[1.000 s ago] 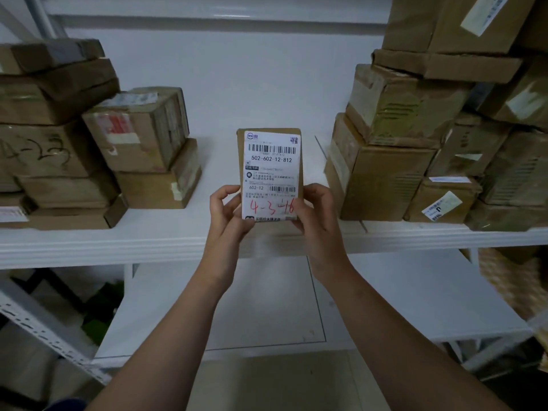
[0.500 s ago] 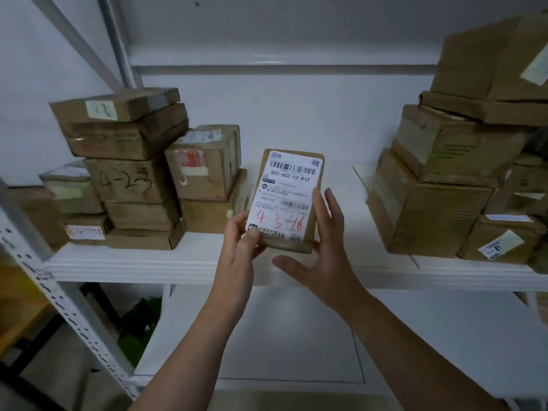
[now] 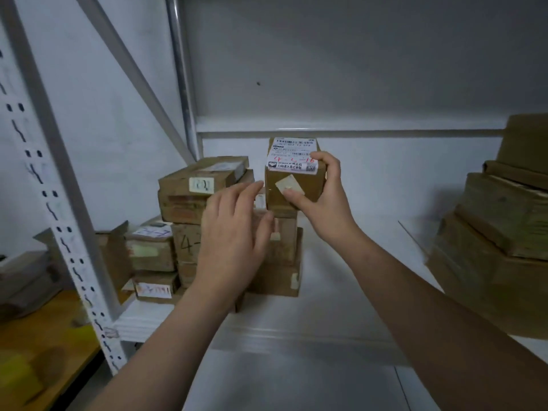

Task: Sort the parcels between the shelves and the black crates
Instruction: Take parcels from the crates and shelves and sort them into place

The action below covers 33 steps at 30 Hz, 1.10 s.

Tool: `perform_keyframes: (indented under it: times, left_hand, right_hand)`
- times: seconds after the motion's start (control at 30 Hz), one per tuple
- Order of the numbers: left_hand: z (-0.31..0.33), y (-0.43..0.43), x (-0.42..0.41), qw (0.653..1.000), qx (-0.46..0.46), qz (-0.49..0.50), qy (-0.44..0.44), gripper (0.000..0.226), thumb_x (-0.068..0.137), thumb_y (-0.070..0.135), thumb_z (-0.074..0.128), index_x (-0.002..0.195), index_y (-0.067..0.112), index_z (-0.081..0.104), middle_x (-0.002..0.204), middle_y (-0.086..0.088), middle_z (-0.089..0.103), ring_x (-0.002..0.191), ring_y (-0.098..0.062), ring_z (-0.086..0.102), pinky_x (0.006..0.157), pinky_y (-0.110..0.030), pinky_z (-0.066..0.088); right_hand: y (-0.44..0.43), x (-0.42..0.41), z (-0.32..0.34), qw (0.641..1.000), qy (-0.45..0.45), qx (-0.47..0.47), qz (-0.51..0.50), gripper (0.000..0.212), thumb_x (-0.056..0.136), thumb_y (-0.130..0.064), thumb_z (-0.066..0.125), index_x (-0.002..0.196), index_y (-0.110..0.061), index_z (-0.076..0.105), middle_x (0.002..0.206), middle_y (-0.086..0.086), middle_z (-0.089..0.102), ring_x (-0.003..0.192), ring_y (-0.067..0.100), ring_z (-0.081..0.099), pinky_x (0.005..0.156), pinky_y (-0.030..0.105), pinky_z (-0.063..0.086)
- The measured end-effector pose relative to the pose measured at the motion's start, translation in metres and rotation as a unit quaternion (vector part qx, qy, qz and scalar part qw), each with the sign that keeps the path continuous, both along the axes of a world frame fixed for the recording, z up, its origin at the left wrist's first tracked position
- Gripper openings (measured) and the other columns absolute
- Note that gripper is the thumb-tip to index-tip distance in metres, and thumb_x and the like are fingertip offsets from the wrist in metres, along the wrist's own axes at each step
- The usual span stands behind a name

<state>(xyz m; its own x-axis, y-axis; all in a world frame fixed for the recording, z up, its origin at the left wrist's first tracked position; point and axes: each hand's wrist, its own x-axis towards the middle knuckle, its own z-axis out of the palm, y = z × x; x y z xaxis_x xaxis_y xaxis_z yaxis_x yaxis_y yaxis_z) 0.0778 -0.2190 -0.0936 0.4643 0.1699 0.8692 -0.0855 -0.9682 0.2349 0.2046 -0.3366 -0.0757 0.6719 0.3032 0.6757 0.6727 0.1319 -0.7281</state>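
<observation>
A small brown parcel [image 3: 299, 185] with a white label and red handwriting sits atop the stack of cardboard parcels [image 3: 204, 197] on the white shelf [image 3: 326, 280]. My right hand [image 3: 323, 200] grips its right side, thumb on the front face and fingers over the top. My left hand [image 3: 234, 232] hovers just left of it, fingers straight and relaxed, holding nothing. It hides part of the stack behind it.
More brown parcels [image 3: 504, 232] are piled at the shelf's right end. A grey perforated upright [image 3: 59, 203] and a diagonal brace stand at the left. Beyond the upright lie a wooden surface [image 3: 38, 345] and more boxes.
The parcel passed from my left hand to my right and rose onto the top of the left stack, label now facing up. My left hand let go. The view turned left.
</observation>
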Motion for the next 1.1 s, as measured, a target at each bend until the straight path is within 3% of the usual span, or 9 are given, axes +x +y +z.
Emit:
perform_keyframes:
  times: [0.13,0.27,0.37,0.5,0.6,0.7,0.8,0.93,1.1]
  left_hand:
    - [-0.003,0.036,0.0,0.992,0.084,0.097,-0.008,0.045,0.086,0.037,0.048,0.127,0.018,0.052,0.14,-0.013,0.043,0.133,-0.03,0.026,0.105,-0.051,0.021]
    - [0.002,0.065,0.01,0.978,0.104,0.163,0.077,0.061,0.086,0.046,0.047,0.141,0.022,0.037,0.148,-0.016,0.036,0.14,-0.038,0.021,0.111,-0.062,0.01]
    - [0.006,0.074,0.015,0.977,0.102,0.152,0.105,0.058,0.087,0.043,0.053,0.138,0.02,0.042,0.138,-0.015,0.047,0.133,-0.036,0.035,0.11,-0.062,0.016]
    - [0.009,0.079,0.02,0.98,0.108,0.132,0.101,0.054,0.086,0.038,0.058,0.134,0.017,0.047,0.129,-0.014,0.053,0.123,-0.036,0.045,0.107,-0.06,0.026]
    - [0.011,0.079,0.021,0.982,0.104,0.121,0.104,0.054,0.085,0.038,0.061,0.134,0.017,0.048,0.13,-0.014,0.053,0.125,-0.035,0.044,0.109,-0.059,0.024]
    - [0.015,0.074,0.02,0.985,0.105,0.106,0.089,0.049,0.088,0.042,0.05,0.131,0.018,0.05,0.131,-0.011,0.052,0.127,-0.032,0.041,0.111,-0.058,0.015]
    - [0.023,0.056,0.018,0.989,0.11,0.068,0.066,0.047,0.088,0.041,0.043,0.128,0.018,0.052,0.131,-0.009,0.054,0.127,-0.03,0.042,0.112,-0.053,0.016]
    - [0.036,0.008,0.026,0.992,0.11,-0.018,0.061,0.042,0.09,0.037,0.042,0.124,0.017,0.055,0.131,-0.008,0.054,0.125,-0.028,0.043,0.109,-0.049,0.024]
    - [0.042,-0.076,0.051,0.986,0.11,-0.11,0.065,0.043,0.088,0.038,0.041,0.119,0.015,0.06,0.125,-0.009,0.058,0.117,-0.031,0.051,0.099,-0.049,0.036]
  right_hand:
    - [0.029,0.012,-0.005,0.992,-0.024,-0.102,-0.069,0.067,0.082,-0.024,0.074,0.133,-0.033,0.031,0.139,0.001,0.043,0.122,0.015,0.049,0.092,0.022,0.049]
    - [0.041,0.011,-0.011,0.975,-0.042,-0.16,-0.15,0.068,0.085,-0.033,0.07,0.14,-0.032,0.029,0.138,0.002,0.041,0.122,0.016,0.048,0.093,0.027,0.048]
    - [0.047,0.009,-0.007,0.972,-0.049,-0.163,-0.163,0.066,0.086,-0.033,0.068,0.14,-0.03,0.031,0.138,0.002,0.039,0.121,0.016,0.048,0.087,0.021,0.044]
    - [0.054,0.008,-0.004,0.959,-0.058,-0.21,-0.184,0.066,0.088,-0.04,0.065,0.142,-0.031,0.027,0.139,0.003,0.037,0.122,0.019,0.048,0.092,0.031,0.049]
    - [0.05,0.007,0.001,0.947,-0.063,-0.244,-0.198,0.069,0.088,-0.043,0.062,0.144,-0.031,0.024,0.143,0.003,0.034,0.127,0.021,0.043,0.095,0.033,0.046]
    - [0.038,0.0,0.008,0.932,-0.086,-0.266,-0.233,0.069,0.09,-0.045,0.058,0.147,-0.031,0.022,0.151,0.0,0.027,0.136,0.019,0.031,0.101,0.035,0.039]
    - [0.013,-0.01,0.017,0.915,-0.135,-0.271,-0.268,0.055,0.094,-0.035,0.055,0.144,-0.028,0.031,0.149,-0.003,0.033,0.135,0.016,0.031,0.1,0.029,0.034]
    - [-0.043,-0.019,0.026,0.881,-0.207,-0.289,-0.312,0.032,0.094,-0.011,0.048,0.124,-0.02,0.056,0.139,-0.001,0.045,0.128,0.016,0.039,0.093,0.021,0.03]
    - [-0.142,-0.023,0.035,0.851,-0.266,-0.257,-0.373,0.025,0.083,-0.001,0.054,0.102,-0.011,0.067,0.118,0.009,0.062,0.109,0.029,0.055,0.09,0.038,0.041]
